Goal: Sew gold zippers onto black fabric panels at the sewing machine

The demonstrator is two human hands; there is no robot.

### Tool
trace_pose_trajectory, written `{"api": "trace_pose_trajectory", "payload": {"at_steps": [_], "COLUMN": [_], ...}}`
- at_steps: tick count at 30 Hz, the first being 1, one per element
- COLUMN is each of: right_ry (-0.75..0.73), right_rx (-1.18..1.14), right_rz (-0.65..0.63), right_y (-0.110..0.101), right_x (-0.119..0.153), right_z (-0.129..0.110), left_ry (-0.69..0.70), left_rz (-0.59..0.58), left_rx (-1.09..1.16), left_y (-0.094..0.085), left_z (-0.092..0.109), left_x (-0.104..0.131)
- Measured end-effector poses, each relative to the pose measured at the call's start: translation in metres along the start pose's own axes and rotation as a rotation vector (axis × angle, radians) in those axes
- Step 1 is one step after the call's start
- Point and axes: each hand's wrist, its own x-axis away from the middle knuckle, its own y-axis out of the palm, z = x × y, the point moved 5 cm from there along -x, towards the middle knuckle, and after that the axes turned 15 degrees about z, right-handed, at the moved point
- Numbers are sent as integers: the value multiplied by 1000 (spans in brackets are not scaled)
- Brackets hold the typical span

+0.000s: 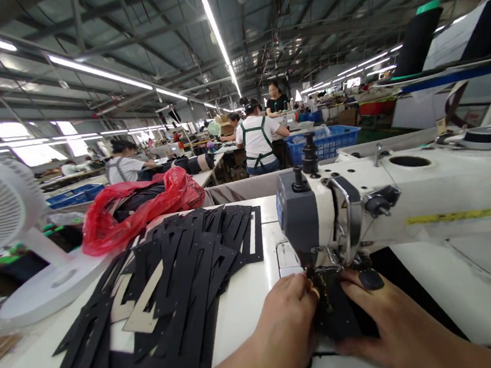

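Observation:
A black flat piece (335,309) lies under the presser foot of a white and grey sewing machine (304,201). My left hand (288,320) is closed at the piece's left edge, its fingers curled together close to the needle area; the fingertips are partly hidden. Spread over the right side of the piece, my right hand (386,315) presses it down, with the thumb apart from the fingers and a dark oval ring (370,280) on one finger. Another black panel (414,289) extends beneath and beyond my right hand on the white table.
A heap of black cut pieces (172,285) with slots covers the table to the left. Behind it sits a red plastic bag (142,206) with dark material. A white fan (37,252) stands far left. Beyond are a blue crate (324,143) and several people at work.

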Motion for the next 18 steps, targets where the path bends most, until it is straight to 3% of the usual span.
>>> {"api": "trace_pose_trajectory", "payload": {"at_steps": [4, 8, 14, 18], "right_ry": [115, 109, 126, 135], "right_rx": [-89, -213, -104, -76], "right_rz": [-4, -74, 99, 97], "right_y": [1, 5, 13, 20], "right_x": [-10, -17, -15, -9], "right_z": [-3, -1, 20, 27], "left_ry": [-64, -3, 167, 226], "left_rz": [10, 74, 143, 161], "left_rx": [12, -33, -147, -185], "left_y": [0, 1, -1, 1], "left_z": [-2, 2, 15, 17], "left_x": [3, 4, 6, 6]}}
